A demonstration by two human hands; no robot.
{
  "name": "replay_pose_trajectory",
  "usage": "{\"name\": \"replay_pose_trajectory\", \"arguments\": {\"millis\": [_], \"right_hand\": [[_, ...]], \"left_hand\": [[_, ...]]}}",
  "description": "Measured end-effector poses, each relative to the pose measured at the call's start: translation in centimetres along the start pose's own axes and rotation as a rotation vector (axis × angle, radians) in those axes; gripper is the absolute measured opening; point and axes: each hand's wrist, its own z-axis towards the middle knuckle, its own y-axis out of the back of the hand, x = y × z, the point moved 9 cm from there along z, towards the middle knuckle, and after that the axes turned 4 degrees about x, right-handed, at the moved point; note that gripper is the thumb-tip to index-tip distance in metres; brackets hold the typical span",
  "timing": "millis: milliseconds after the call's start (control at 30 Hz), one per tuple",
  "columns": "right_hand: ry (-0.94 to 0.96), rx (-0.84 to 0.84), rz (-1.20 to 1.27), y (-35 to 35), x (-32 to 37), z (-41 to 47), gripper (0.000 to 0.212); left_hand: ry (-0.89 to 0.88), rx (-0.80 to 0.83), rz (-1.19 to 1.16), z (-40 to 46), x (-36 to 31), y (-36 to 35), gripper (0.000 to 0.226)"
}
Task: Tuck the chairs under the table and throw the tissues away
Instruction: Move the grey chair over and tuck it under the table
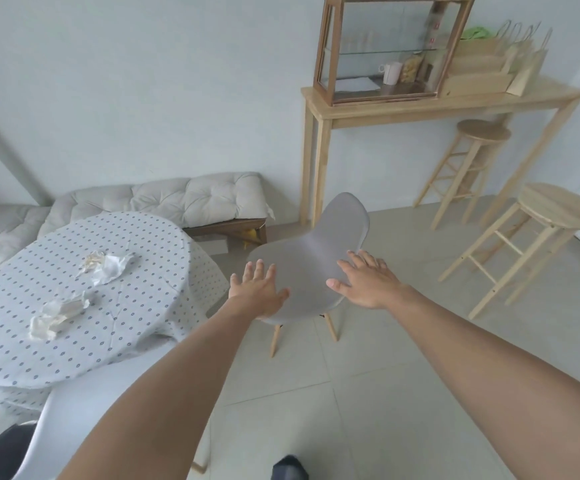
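Standing at the left, the table (74,358) is round and draped in a dotted cloth that hangs over its edge. Behind it a cushioned bench (177,199) runs along the wall. A tall wooden counter (437,102) stands at the right wall with a glass cabinet (385,46) on top, and two round stools (555,209) stand near it, one tucked beneath, one out on the tiled floor.

Just right of the table, clear of its edge and not tucked under, is a grey chair (313,251) on wooden legs, its back turned away toward the counter. A white chair (70,420) shows at the lower left, close against the near side of the table; how far under it sits cannot be told.

Both arms reach forward to the grey chair. The left hand (259,292) lies at the seat's near left edge, fingers spread wide and flat, gripping nothing. The right hand (364,280) rests over the seat's right edge, fingers likewise spread and open.

Two crumpled tissues lie on the cloth, well apart from the hands: the far tissue (105,266) toward the middle, the near tissue (58,315) closer to the left edge.
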Motion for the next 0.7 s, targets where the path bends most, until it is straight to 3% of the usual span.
{"name": "replay_pose_trajectory", "arguments": {"millis": [367, 700], "right_hand": [[0.105, 0.079, -0.097, 3.9, -7.5, 17.9, 0.082], [0.279, 0.152, -0.167, 6.8, -10.4, 34.1, 0.079]], "left_hand": [[0.12, 0.045, -0.086, 17.9, -2.6, 2.7, 0.082], [0.286, 0.091, -0.18, 28.8, -1.3, 5.0, 0.082]]}}
